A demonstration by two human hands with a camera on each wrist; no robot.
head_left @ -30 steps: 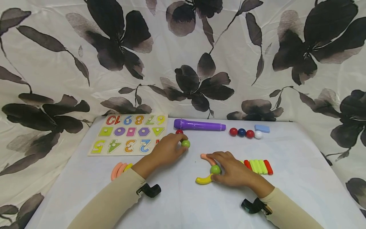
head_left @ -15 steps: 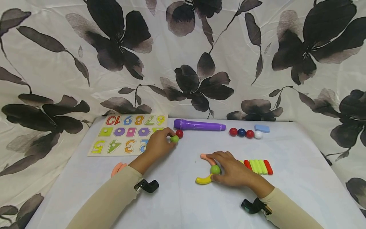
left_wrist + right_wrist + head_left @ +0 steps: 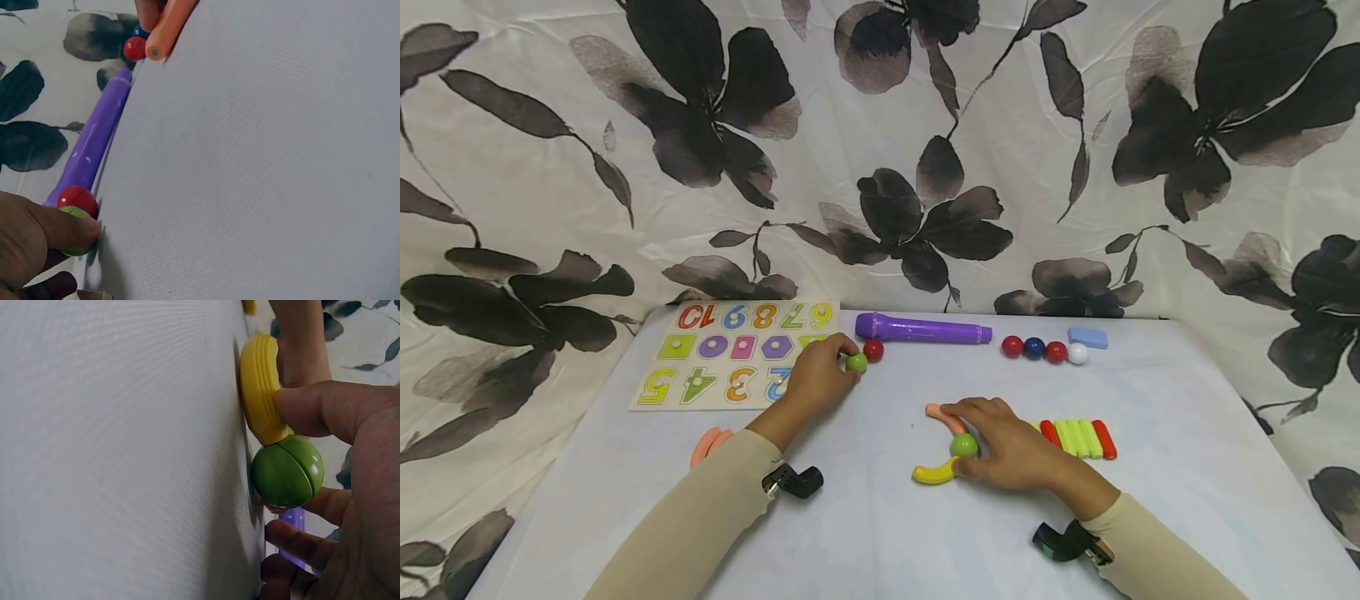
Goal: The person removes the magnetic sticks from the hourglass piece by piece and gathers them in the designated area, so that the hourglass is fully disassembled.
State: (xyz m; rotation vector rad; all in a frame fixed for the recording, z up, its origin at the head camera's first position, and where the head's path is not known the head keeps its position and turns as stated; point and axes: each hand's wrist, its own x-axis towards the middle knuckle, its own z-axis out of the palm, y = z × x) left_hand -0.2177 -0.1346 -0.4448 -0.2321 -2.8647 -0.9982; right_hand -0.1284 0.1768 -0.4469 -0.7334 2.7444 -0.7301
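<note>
At the puzzle board's right edge, my left hand pinches a green ball between thumb and fingers. A red ball sits right against it, as the left wrist view also shows. My right hand is low over the table with its thumb on a yellow curved stick and its fingertips at an orange curved stick. Between these two sticks sits another green ball, its split line showing in the right wrist view. The right palm hides part of a row of short sticks.
The number-and-shape puzzle board lies back left, beside a purple microphone-shaped tube. Red, blue and white balls line up near a light blue block. Red and green sticks lie right; orange curved sticks lie left, partly behind the sleeve.
My left hand has carried its green ball leftward and slightly back, up to the red ball, which now shows fully. Since half a second ago it has barely moved. The right hand stays put.
</note>
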